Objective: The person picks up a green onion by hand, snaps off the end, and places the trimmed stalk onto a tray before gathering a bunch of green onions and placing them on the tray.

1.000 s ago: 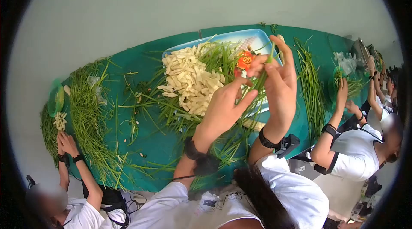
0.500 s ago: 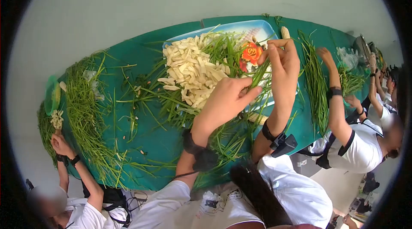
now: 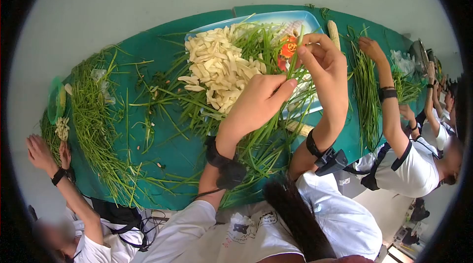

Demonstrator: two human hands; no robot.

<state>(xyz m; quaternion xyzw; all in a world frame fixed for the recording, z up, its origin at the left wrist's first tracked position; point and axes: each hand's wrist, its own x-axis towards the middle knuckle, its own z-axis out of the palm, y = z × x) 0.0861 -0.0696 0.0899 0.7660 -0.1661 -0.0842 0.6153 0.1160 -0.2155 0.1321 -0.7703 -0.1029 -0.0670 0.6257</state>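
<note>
My left hand [image 3: 257, 99] is closed around a bunch of long green chives [image 3: 294, 66] over the tray's near side. Its thumb presses on the stems. My right hand [image 3: 326, 68] is just to the right, with thumb and fingers pinching the bunch's upper end. Below both hands lies a blue-rimmed tray [image 3: 209, 24] with a printed orange flower. A heap of pale yellow cut strips [image 3: 214, 63] covers its left part. More loose chives [image 3: 256, 41] lie across its middle and trail over its near edge.
Long piles of chives lie at left [image 3: 96, 130] and right [image 3: 365, 100]. Corn cobs rest beyond the tray [image 3: 334, 35] and near it [image 3: 299, 127]. A green basket [image 3: 56, 100] stands far left. Co-workers' hands work at left [image 3: 42, 153] and right [image 3: 373, 49].
My right fingers have curled in around the upper end of the chives. The left co-worker's hand has moved outward, and the view has shifted slightly.
</note>
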